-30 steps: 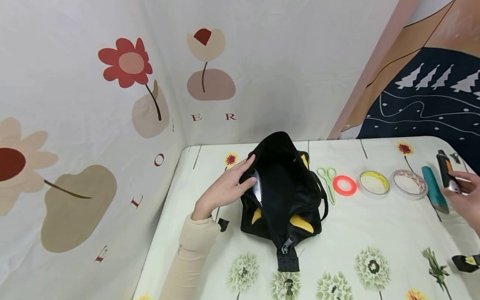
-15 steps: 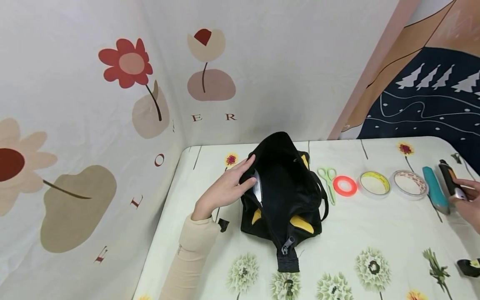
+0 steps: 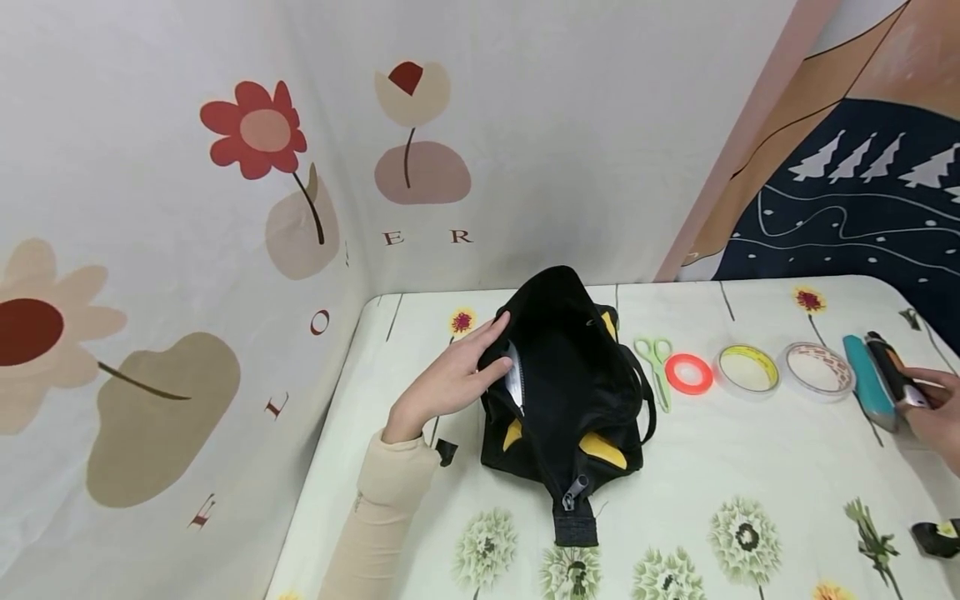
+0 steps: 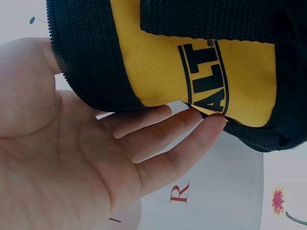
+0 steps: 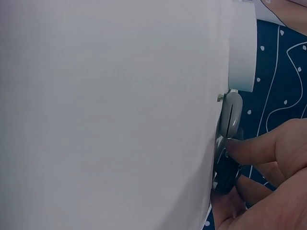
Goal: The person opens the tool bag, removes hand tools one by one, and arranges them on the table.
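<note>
A black bag with yellow panels stands unzipped on the table, its mouth facing up. My left hand holds the bag's left rim, thumb at the opening over a pale lining, fingers along the outside. In the left wrist view those fingers touch the yellow panel, below the zipper edge. At the far right my right hand pinches a black and silver utility knife, beside a teal handle-shaped tool. The right wrist view shows thumb and fingers at the knife's grey end.
Right of the bag, in a row, lie green scissors, an orange-red tape ring, a yellow-lined tape roll and a clear tape roll. A fabric wall borders the table's back.
My right hand has moved the utility knife down, then left, close against the teal tool. My left hand and the bag stay in place.
</note>
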The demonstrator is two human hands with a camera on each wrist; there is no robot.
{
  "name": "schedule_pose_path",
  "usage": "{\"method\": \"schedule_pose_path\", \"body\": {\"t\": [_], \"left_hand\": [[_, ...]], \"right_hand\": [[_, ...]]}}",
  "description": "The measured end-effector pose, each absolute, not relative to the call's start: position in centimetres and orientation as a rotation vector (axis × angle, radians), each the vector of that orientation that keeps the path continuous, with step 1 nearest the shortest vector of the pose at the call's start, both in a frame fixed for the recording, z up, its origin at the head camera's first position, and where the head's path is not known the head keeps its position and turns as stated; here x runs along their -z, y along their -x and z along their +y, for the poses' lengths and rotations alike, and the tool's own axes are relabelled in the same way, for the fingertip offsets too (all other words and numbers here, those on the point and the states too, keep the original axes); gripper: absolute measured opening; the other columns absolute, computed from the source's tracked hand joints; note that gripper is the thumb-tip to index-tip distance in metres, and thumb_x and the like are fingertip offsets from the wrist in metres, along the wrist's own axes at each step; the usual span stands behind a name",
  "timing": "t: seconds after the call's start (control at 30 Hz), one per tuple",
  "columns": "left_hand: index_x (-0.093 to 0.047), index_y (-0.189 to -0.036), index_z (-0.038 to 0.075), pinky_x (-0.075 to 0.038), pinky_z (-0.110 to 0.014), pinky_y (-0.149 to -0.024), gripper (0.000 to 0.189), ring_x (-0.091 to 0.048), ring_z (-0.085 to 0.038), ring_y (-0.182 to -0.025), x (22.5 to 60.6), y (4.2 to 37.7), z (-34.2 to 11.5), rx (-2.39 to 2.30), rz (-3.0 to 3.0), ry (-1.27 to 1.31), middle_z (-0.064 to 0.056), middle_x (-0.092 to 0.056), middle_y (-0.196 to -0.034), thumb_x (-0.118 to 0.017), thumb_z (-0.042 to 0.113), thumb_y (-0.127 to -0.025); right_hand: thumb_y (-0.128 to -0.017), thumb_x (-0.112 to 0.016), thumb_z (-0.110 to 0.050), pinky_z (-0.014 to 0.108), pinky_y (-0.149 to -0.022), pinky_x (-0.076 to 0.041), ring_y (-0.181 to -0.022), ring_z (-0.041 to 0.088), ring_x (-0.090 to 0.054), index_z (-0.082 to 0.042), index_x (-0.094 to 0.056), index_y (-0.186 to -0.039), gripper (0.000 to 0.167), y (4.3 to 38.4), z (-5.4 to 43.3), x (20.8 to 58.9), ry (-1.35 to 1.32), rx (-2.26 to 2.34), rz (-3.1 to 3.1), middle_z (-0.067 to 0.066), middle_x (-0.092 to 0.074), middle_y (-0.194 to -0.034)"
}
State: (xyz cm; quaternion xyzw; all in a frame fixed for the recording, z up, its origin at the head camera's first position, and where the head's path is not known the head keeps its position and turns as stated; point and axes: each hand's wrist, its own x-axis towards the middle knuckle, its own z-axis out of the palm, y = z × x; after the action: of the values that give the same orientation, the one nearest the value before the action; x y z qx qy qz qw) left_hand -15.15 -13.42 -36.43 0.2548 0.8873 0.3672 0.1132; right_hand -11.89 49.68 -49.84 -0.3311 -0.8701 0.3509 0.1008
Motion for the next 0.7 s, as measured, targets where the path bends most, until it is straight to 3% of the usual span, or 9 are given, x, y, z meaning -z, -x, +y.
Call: {"method": "schedule_pose_path", "body": {"t": [0.33, 0.7], "left_hand": [[-0.021, -0.178, 0.009, -0.02, -0.055, -0.137, 0.074, -0.018, -0.035, -0.17, 36.4, 15.0, -13.5, -1.076, 2.604, -0.75, -0.015, -0.02, -0.183, -0.057, 0.028, -0.116], [-0.022, -0.178, 0.009, -0.019, -0.056, -0.137, 0.073, -0.018, -0.035, -0.17, 36.4, 15.2, -13.5, -1.076, 2.601, -0.75, -0.015, -0.021, -0.183, -0.057, 0.029, -0.117]], "right_hand": [[-0.106, -0.043, 0.018, 0.067, -0.13, -0.028, -0.154, 0.063, -0.034, 0.015, -0.032, -0.165, 0.06, 11.6, 49.7, 50.0, 0.943, -1.015, -2.585, 0.044, -0.031, -0.167], [-0.101, -0.049, 0.02, 0.072, -0.12, -0.037, -0.137, 0.065, -0.043, 0.016, -0.036, -0.163, 0.064, 11.9, 50.7, 50.5, 0.9, -0.923, -2.635, 0.048, -0.039, -0.158]]}}
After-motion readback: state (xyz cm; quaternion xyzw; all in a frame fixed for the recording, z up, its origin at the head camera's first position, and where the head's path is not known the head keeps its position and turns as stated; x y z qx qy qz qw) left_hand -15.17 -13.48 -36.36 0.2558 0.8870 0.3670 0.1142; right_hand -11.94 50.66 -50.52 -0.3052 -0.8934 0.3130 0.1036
